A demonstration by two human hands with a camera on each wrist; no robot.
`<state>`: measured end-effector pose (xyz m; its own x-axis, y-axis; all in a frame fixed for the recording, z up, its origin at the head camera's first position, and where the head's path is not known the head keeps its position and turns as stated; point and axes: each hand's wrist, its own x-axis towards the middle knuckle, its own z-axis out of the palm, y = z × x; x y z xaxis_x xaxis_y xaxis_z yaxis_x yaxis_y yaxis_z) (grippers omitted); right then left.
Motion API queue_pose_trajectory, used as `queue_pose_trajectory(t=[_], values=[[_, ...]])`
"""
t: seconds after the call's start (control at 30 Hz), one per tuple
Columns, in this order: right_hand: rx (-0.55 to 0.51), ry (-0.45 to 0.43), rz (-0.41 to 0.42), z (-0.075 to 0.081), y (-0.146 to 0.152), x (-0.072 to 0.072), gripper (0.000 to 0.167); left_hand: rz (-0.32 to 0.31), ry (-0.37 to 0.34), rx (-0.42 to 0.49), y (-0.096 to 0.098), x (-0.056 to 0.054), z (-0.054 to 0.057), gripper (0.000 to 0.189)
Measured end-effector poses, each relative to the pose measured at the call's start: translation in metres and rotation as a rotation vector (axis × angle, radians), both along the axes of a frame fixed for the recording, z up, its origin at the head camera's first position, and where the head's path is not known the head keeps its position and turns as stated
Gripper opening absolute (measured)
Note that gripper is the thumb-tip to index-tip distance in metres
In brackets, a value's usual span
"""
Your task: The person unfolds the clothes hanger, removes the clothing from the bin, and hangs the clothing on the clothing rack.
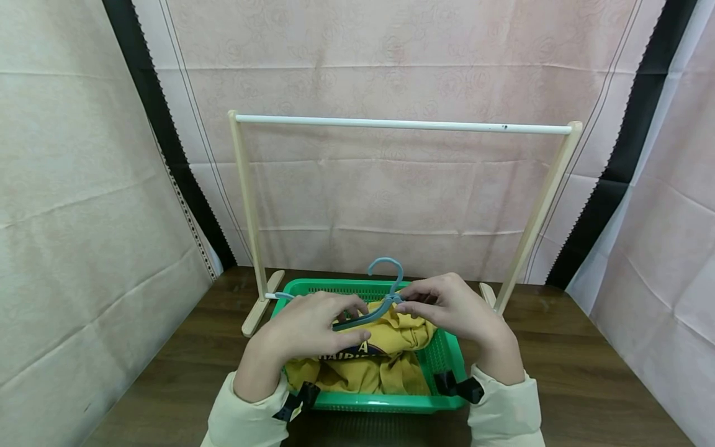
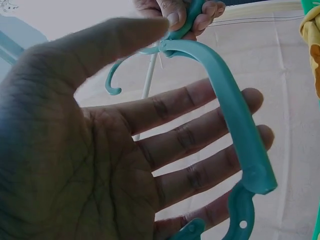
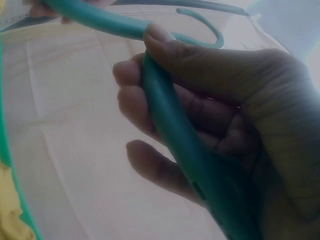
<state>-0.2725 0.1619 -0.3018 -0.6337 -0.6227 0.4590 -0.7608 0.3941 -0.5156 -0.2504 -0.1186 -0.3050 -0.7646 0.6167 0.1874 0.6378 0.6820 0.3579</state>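
Note:
A blue plastic clothes hanger (image 1: 365,318), with its hook (image 1: 391,262) upward, is held above a crumpled yellow garment (image 1: 404,338) in a green basket (image 1: 380,403). Thumb and fingers of my right hand (image 1: 455,305) grip the hanger close below its hook; the right wrist view shows one hanger arm (image 3: 175,125) running along the palm. My left hand (image 1: 315,326) is at the other arm (image 2: 235,115), its fingers stretched out behind it in the left wrist view. The left thumb reaches toward the hook's base. Dark lettering shows on the garment, partly covered by my left hand.
Behind the basket stands a rack with a white crossbar (image 1: 391,123) and cream posts (image 1: 248,205). Another pale blue piece (image 1: 279,295) shows at the basket's left rim. All this is on a dark wooden table (image 1: 575,366), with pale cloth (image 1: 391,198) hanging around it.

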Motion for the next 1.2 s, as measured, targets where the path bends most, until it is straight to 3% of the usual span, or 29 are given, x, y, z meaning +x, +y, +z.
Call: queue_pose_trajectory(t=[0.4, 0.6, 0.77, 1.0, 1.2], values=[[-0.013, 0.096, -0.032, 0.002, 0.002, 0.003, 0.007, 0.016, -0.014, -0.023, -0.003, -0.001, 0.0, 0.041], [-0.073, 0.145, -0.016, 0.001, 0.004, 0.003, 0.009, 0.001, -0.046, -0.008, -0.005, -0.002, 0.0, 0.042], [-0.134, 0.207, -0.038, 0.002, 0.007, 0.004, 0.013, -0.04, -0.058, 0.03, -0.008, -0.002, 0.001, 0.032], [-0.162, 0.197, -0.023, 0.004, 0.008, 0.005, 0.015, -0.062, -0.074, 0.076, -0.013, -0.002, 0.002, 0.024], [-0.148, 0.191, -0.043, 0.003, 0.007, 0.005, 0.017, -0.097, -0.018, 0.081, -0.011, -0.005, 0.002, 0.016]])
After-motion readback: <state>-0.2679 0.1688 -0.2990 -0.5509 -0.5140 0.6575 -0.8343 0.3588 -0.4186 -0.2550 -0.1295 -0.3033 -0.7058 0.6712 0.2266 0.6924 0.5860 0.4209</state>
